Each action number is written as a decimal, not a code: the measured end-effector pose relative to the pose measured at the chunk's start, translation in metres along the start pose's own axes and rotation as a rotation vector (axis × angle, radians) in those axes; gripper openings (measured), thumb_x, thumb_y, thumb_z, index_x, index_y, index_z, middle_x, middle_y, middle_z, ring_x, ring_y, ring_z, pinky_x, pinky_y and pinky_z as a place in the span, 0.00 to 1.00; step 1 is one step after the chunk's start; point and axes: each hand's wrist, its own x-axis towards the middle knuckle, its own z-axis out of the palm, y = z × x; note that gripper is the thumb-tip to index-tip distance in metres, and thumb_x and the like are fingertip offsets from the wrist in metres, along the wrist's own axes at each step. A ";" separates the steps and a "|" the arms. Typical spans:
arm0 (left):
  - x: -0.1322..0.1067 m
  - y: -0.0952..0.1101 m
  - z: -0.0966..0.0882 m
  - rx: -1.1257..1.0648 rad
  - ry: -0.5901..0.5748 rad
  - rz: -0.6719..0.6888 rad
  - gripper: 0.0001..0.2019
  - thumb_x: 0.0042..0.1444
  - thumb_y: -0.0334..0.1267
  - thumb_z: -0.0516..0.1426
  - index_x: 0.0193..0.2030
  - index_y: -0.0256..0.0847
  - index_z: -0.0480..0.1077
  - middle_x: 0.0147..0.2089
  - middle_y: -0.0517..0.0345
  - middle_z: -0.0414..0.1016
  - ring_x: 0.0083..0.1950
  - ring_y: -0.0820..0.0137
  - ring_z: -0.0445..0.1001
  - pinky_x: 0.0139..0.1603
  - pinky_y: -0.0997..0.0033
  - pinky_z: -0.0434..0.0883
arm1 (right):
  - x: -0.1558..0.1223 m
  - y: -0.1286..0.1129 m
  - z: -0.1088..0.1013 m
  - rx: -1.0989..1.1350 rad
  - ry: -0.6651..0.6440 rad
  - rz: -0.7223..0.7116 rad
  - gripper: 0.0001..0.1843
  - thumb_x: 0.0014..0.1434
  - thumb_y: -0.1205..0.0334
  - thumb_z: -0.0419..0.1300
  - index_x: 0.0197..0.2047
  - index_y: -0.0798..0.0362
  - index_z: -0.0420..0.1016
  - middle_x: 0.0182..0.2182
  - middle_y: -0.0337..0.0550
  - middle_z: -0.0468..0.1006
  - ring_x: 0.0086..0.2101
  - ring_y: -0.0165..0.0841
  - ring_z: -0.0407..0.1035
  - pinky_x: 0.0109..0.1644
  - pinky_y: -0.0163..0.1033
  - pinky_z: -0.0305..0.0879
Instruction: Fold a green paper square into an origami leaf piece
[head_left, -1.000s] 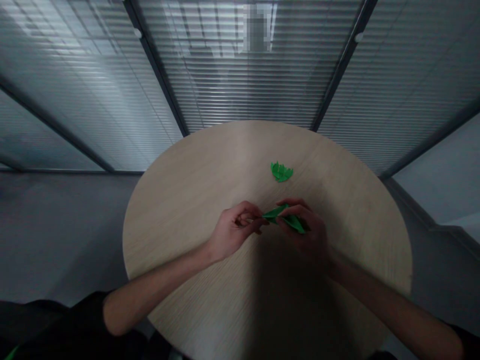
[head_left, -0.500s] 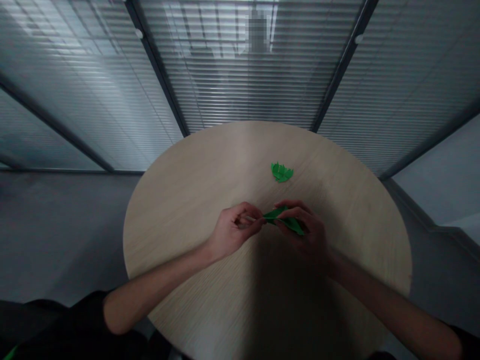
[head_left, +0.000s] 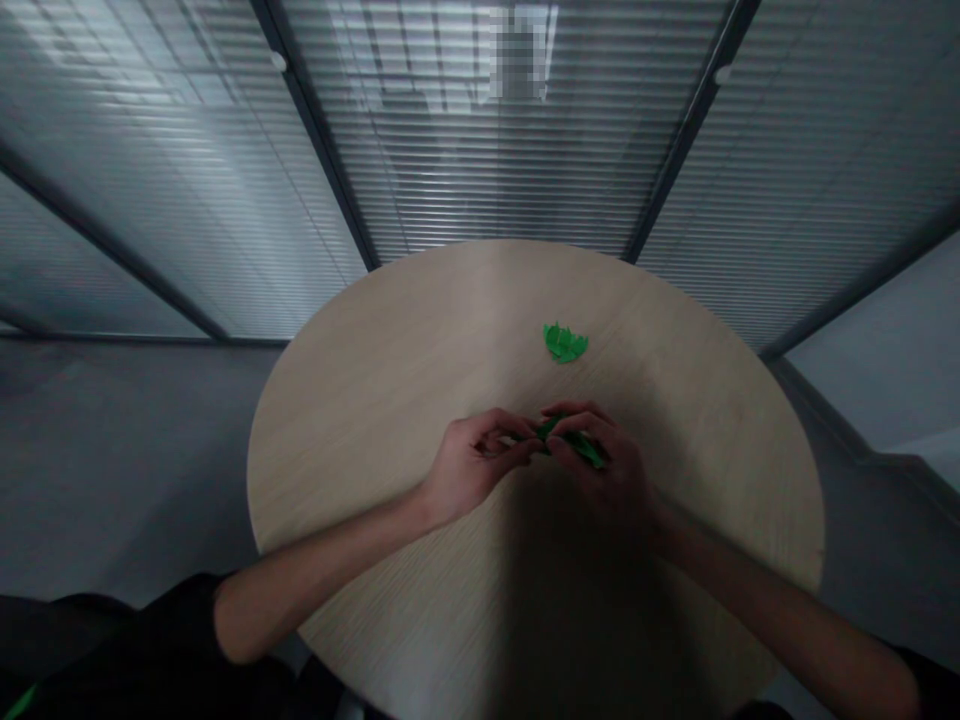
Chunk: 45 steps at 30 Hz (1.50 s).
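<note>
Between my hands, above the middle of the round table, is a piece of folded green paper (head_left: 586,449). My left hand (head_left: 480,462) pinches its left end with thumb and fingertips. The fingers of my right hand (head_left: 611,465) are closed round its right part and cover much of it. The fingertips of both hands almost meet. Farther back on the tabletop lies a second green folded paper piece (head_left: 565,343) with a jagged upper edge; neither hand touches it.
The round wooden table (head_left: 390,360) fills the middle of the view. Behind it stands a glass partition with blinds (head_left: 495,190) and dark frames. Grey floor (head_left: 135,450) shows on the left, and a pale wall (head_left: 892,340) is on the right.
My left hand has shifted slightly to the right, towards my right hand. Less of the held green paper shows between the fingers. The paper piece on the table lies where it was.
</note>
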 end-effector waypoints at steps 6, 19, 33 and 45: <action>-0.001 0.002 0.006 -0.150 0.033 -0.052 0.09 0.54 0.36 0.70 0.34 0.35 0.75 0.36 0.53 0.84 0.29 0.75 0.81 0.31 0.81 0.78 | -0.001 -0.001 0.003 0.016 0.044 0.052 0.04 0.66 0.64 0.64 0.38 0.49 0.74 0.43 0.44 0.80 0.41 0.34 0.78 0.46 0.40 0.75; -0.002 -0.001 0.008 -0.249 0.036 -0.071 0.15 0.54 0.40 0.72 0.35 0.36 0.72 0.32 0.56 0.83 0.28 0.76 0.79 0.30 0.81 0.79 | -0.004 0.001 0.007 0.024 0.056 0.111 0.06 0.67 0.60 0.63 0.37 0.49 0.71 0.41 0.44 0.79 0.38 0.34 0.76 0.41 0.40 0.72; -0.002 0.001 0.008 -0.258 0.014 -0.070 0.17 0.54 0.43 0.72 0.34 0.36 0.70 0.40 0.49 0.86 0.31 0.73 0.82 0.33 0.76 0.81 | -0.004 0.000 0.007 0.033 0.063 0.133 0.08 0.67 0.60 0.63 0.36 0.49 0.70 0.39 0.43 0.79 0.36 0.33 0.75 0.40 0.40 0.71; -0.003 0.001 0.008 -0.213 0.009 -0.075 0.18 0.55 0.44 0.71 0.34 0.37 0.68 0.42 0.47 0.86 0.32 0.70 0.83 0.33 0.72 0.82 | -0.003 -0.002 0.008 0.022 0.070 0.116 0.08 0.66 0.60 0.63 0.36 0.50 0.70 0.38 0.44 0.79 0.35 0.33 0.75 0.39 0.39 0.72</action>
